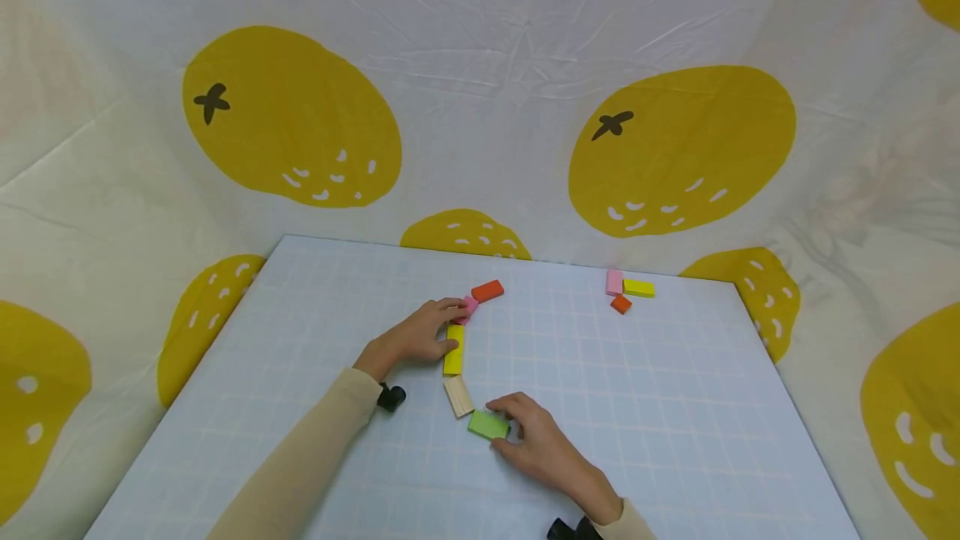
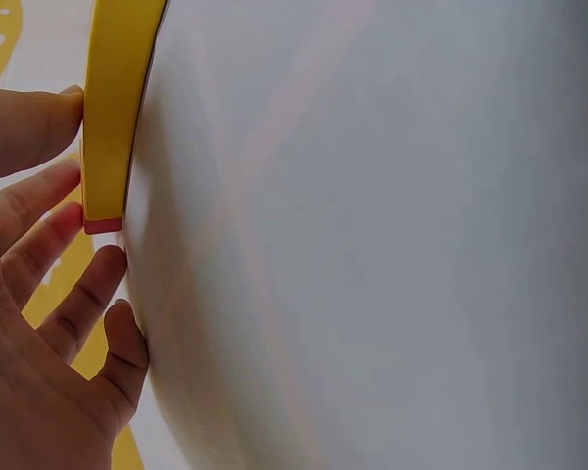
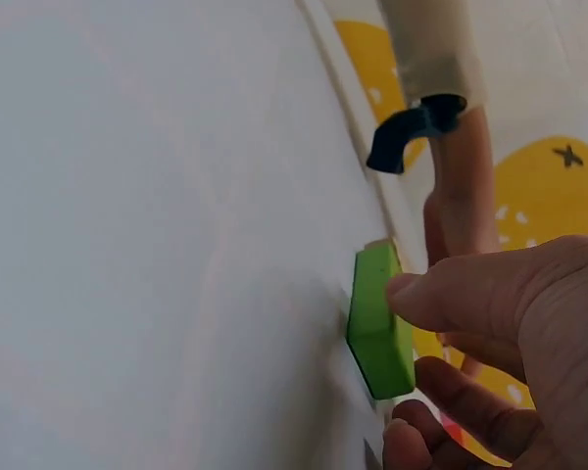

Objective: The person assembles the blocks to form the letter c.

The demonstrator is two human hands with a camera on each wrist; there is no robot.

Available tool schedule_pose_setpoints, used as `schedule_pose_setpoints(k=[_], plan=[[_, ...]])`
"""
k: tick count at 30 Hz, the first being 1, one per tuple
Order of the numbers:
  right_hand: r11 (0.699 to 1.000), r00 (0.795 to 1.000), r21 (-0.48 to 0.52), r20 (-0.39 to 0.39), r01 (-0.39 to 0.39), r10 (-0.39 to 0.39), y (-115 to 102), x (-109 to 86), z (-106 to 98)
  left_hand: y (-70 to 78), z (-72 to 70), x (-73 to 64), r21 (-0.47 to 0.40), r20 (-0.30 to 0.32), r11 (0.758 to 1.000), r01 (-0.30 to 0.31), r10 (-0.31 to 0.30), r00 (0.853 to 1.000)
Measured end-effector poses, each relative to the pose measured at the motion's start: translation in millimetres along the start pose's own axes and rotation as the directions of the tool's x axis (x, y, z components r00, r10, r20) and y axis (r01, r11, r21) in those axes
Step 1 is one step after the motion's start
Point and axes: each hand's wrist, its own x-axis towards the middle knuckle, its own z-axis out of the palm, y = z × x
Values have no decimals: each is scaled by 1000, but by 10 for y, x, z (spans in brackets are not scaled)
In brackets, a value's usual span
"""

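Note:
A curving row of small blocks lies on the table. It runs from a red-orange block (image 1: 488, 291) through a pink block (image 1: 470, 305), a yellow block (image 1: 454, 350) and a plain wood block (image 1: 459, 397) to a green block (image 1: 488, 425). My left hand (image 1: 420, 332) rests its thumb on the yellow block and reaches its fingers over the pink one, partly hiding it. In the left wrist view the thumb touches the yellow block's (image 2: 116, 108) face. My right hand (image 1: 543, 444) pinches the green block (image 3: 375, 318) between thumb and fingers.
At the far right of the table (image 1: 660, 407) lie another pink block (image 1: 614, 282), a yellow block (image 1: 638, 288) and a small orange block (image 1: 621, 304), close together. A white cloth (image 1: 487, 132) with large yellow fruit prints hangs behind and beside the table.

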Motion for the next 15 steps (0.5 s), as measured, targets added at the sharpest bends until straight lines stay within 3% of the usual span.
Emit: schedule_pose_setpoints(k=[9,15], plan=[[998,998,-31,-29,-50,49,32,-10,-129,2,-9,-11,-13,-4,1000,-12,11,1000],[998,994,-48,-105,-31,25,76,-27,-222,7,-12,-13,-23,1,1000,-3,3,1000]])
